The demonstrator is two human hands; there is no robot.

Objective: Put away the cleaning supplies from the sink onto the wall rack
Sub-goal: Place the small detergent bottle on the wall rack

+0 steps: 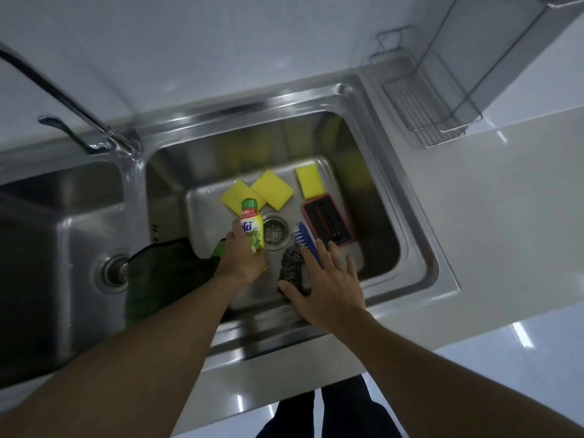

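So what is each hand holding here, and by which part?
Left hand grips the detergent bottle round its lower body. Right hand holds nothing; spread open over the steel scourer.

Three yellow sponges (272, 189) lie far in the sink (410, 216), with a red-framed scrubber (327, 218) to the right and a blue brush (303, 237) and steel scourer (289, 263) nearer. A green-capped detergent bottle (252, 229) is upright, left of the brush. The wire rack (426, 112) hangs far right.

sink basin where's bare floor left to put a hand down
Bare floor lies left of the bottle toward the green cloth, and right of the red scrubber by the sink wall. Crowded round the drain: sponges, blue brush, steel wool.
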